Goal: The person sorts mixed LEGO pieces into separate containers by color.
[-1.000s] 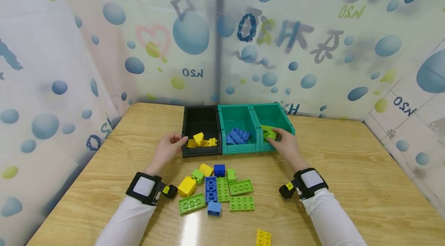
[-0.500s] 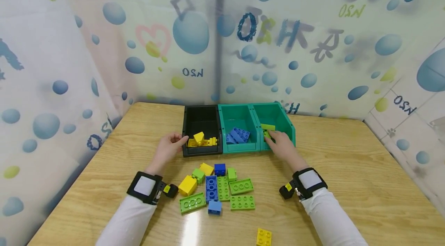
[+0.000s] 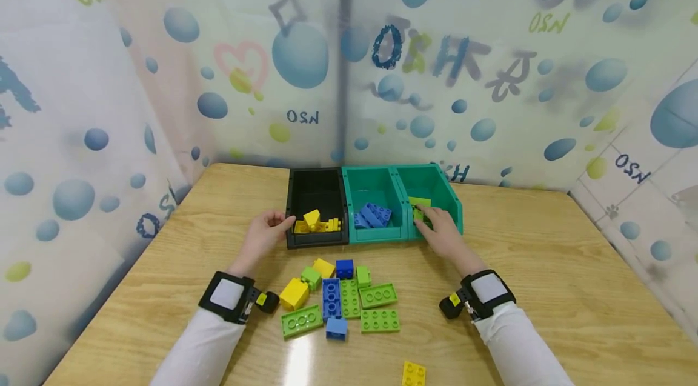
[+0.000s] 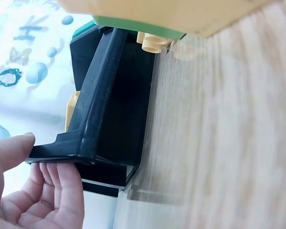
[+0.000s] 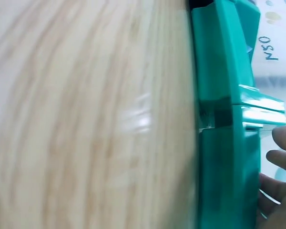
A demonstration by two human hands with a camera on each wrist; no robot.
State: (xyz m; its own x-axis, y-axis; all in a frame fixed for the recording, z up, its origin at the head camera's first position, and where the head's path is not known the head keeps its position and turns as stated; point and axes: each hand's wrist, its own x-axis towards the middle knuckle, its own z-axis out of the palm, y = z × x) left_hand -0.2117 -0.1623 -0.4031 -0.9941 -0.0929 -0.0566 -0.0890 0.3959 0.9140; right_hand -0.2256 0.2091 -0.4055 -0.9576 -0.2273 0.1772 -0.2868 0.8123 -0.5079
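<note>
Carrying everything is the wood-grain tabletop (image 3: 545, 252), where your black bin (image 3: 318, 185) stands. To its right, side by side, come the middle teal bin (image 3: 371, 183) and the right teal bin (image 3: 424, 180). Your left hand (image 3: 263, 234) is at the black bin's left rim, its grip clamped there, thumb and fingers on opposite sides. Well right of the black bin, your right hand (image 3: 444, 233) reaches into the right teal bin over green bricks (image 3: 419, 200); you cannot tell whether its grip is clamped on one. Inside the black bin lies a yellow heap (image 3: 312, 220); just right of it, in the middle teal bin, a blue heap (image 3: 373, 215). Nearer you than the black bin lie four green plates (image 3: 380, 321), a long blue brick (image 3: 331, 299), three yellow bricks (image 3: 294, 294), a light blue brick (image 3: 336, 329), a dark blue brick (image 3: 345, 269) and two small green bricks (image 3: 311, 278)
</note>
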